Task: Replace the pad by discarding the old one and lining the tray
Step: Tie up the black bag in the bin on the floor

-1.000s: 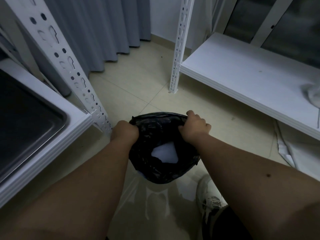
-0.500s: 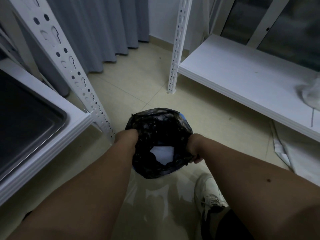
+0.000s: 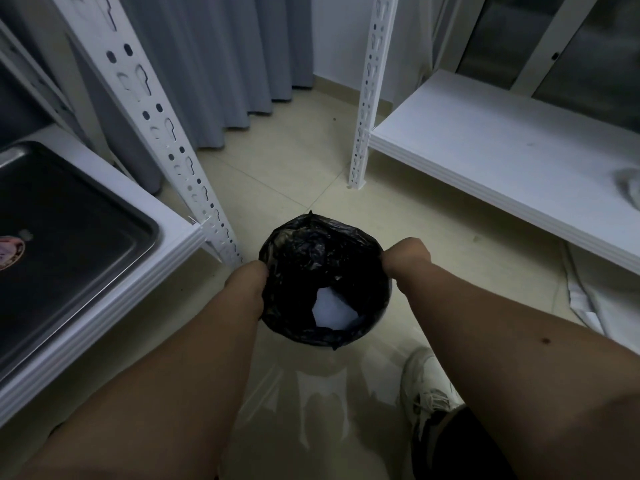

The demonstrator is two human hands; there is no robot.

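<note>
While both hands grip the rim of the crinkled black plastic bin bag (image 3: 320,268), left hand (image 3: 246,279) on its left edge and right hand (image 3: 407,258) on its right, fingers curled into the plastic and largely hidden, the white crumpled old pad (image 3: 330,310) lies down inside the bag, so the discard step looks all but finished. Dark rectangular metal tray (image 3: 72,223) sits unlined on the white shelf (image 3: 145,271) at left, well apart from the bag. Next move, as I judge it: let go of the bag, find a fresh pad (none identifiable here) and spread it flat in the tray.
</note>
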